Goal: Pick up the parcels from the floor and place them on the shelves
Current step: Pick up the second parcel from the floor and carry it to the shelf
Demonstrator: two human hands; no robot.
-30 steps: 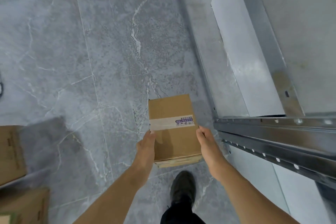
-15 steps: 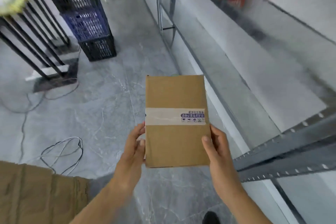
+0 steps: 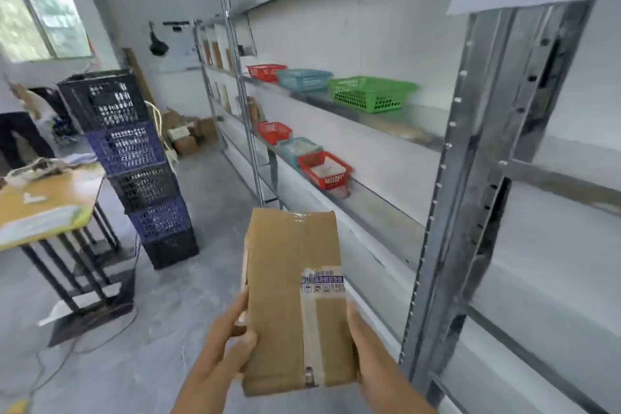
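A brown cardboard parcel [image 3: 292, 296] with clear tape and a small printed label is held upright at chest height in front of me. My left hand [image 3: 228, 343] grips its left edge, thumb on the front face. My right hand [image 3: 364, 343] holds its right edge, fingers hidden behind the box. The metal shelves [image 3: 379, 208] run along the wall to the right, close to the parcel.
Red, teal and green baskets [image 3: 369, 92] stand on the shelves. A steel upright [image 3: 497, 178] rises at the right. Stacked black and blue crates [image 3: 141, 165] and a yellow-topped table [image 3: 50, 202] are on the left. Cables lie on the floor. A person stands far left.
The parcel has come up from the floor in both hands and been turned. My view has lifted from the floor to the shelves and the room.
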